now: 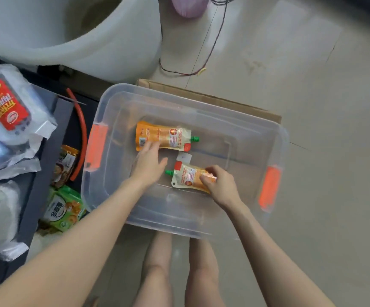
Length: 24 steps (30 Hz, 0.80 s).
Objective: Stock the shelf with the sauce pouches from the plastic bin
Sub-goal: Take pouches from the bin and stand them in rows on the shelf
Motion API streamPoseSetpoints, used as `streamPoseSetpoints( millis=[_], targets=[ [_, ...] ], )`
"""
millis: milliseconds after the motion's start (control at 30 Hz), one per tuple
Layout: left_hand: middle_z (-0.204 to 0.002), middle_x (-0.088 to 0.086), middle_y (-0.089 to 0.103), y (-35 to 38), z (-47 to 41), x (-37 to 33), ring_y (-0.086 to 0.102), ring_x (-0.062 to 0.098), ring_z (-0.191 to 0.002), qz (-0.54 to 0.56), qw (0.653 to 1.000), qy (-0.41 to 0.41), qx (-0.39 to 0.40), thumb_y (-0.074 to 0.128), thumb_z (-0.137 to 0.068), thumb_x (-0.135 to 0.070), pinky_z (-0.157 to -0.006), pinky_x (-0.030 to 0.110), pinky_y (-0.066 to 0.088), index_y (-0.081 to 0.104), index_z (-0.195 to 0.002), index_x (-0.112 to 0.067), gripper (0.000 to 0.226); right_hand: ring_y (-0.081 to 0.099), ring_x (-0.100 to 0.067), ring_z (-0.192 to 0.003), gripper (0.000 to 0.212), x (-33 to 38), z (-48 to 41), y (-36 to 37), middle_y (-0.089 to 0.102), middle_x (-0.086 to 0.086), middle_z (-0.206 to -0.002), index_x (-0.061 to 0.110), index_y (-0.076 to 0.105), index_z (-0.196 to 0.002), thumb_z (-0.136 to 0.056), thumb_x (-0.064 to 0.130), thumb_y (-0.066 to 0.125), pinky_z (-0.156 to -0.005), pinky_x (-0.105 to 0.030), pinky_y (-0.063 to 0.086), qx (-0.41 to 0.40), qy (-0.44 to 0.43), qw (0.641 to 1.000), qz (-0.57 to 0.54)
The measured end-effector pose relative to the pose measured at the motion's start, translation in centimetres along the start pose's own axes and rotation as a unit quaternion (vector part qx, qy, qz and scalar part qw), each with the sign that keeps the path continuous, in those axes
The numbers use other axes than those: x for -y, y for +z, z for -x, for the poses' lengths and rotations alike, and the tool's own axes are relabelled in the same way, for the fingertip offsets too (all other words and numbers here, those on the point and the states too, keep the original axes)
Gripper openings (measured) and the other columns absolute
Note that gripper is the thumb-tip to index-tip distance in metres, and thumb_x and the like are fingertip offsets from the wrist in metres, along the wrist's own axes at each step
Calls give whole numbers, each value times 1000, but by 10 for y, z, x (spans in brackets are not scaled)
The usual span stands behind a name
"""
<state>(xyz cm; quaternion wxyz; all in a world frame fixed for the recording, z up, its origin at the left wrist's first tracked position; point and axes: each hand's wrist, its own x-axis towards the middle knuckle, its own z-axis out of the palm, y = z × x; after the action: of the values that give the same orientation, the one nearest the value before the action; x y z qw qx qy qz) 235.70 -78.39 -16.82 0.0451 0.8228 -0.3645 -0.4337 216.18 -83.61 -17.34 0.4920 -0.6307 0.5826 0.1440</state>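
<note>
Plastic bin (241,147) open above; floor bare right of upper pouch (166,136) and lower pouch (189,178).

We take this for a small shop: a dark shelf (37,196) holds wrapped food packets (63,209) beside a tiled floor (312,85).

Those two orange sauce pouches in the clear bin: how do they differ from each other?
The far pouch lies with its green cap pointing right; the near pouch points its cap left. The left hand only touches the far pouch's edge with straight fingers, while the right hand grips the near pouch. Both are orange and white with green caps, inside the plastic bin.
</note>
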Motion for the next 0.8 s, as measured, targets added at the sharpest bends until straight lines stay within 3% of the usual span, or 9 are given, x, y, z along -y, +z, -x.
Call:
streamPoseSetpoints(
  millis=[200,333,433,500,567,633,700,800],
  targets=[
    [-157,9,16,26,-65,31,11,28,-144,-164,984,72,-3,58,-91,-31,-115,45,10,22,-147,-15,69,43,-26,-119,50,-30,-49,42,55,-6,-126,19,56,-125,-79,33,70,-99,-33,27,-9,21,997,76],
    [-151,15,26,34,-86,46,16,31,-142,-238,964,117,-25,63,-87,-34,-115,47,-2,25,-145,-11,73,40,-25,-116,51,-42,-62,55,52,-3,-118,25,55,-117,-73,41,73,-95,-33,14,-30,9,988,149],
    [-130,21,42,31,-93,44,36,38,-125,-268,951,144,-58,74,-76,-34,-115,47,4,39,-133,-2,74,45,-25,-108,42,-44,-66,53,56,-3,-108,23,59,-105,-72,46,73,-86,-34,17,-12,22,988,153],
    [-120,22,45,27,-95,42,40,38,-114,-261,956,126,-56,77,-71,-38,-108,44,21,45,-124,0,72,48,-28,-104,36,-43,-69,48,57,-7,-102,21,64,-98,-74,48,71,-82,-34,22,2,32,986,161],
    [-117,21,43,22,-94,40,42,38,-108,-228,969,88,-38,76,-72,-42,-90,44,35,49,-114,-1,64,52,-31,-98,34,-41,-70,40,58,-11,-97,17,65,-90,-76,47,70,-75,-34,29,-14,52,991,122],
    [-115,20,44,20,-89,41,47,40,-105,-205,977,62,-19,73,-75,-43,-81,46,39,48,-109,-3,58,56,-33,-89,32,-39,-68,32,62,-13,-91,13,61,-84,-77,42,71,-69,-35,37,-48,82,995,21],
    [-112,21,50,21,-83,43,52,44,-100,-194,980,49,0,69,-78,-47,-76,46,40,45,-104,-5,55,62,-27,-86,24,-36,-66,27,68,-7,-90,16,63,-89,-80,37,70,-75,-38,49,-65,110,987,-95],
    [-103,20,61,25,-75,45,55,45,-96,-142,989,7,28,67,-74,-58,-67,41,35,36,-90,-13,57,66,-16,-89,20,-26,-63,31,70,0,-99,21,64,-101,-84,30,69,-79,-33,53,-48,126,971,-195]
  ],
)
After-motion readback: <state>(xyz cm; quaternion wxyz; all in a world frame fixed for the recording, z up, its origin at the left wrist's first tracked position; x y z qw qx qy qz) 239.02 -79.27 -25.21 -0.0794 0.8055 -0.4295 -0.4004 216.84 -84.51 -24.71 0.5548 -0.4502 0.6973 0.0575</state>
